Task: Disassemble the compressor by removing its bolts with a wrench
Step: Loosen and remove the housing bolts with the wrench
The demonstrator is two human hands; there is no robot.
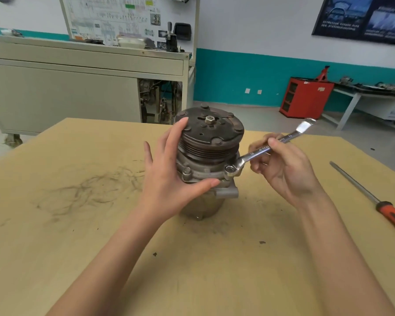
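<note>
In left hand (169,179) grip, upright compressor (211,139)

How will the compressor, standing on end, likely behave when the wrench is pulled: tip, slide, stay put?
Probably heavy: the compressor looks solid metal. Standing on end, it might twist or tip under the wrench, hence the left hand steadying it.

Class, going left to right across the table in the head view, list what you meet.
Dark scuff marks → left hand → compressor → right hand → screwdriver. The wrench is left out: it overlaps the compressor and the right hand.
</note>
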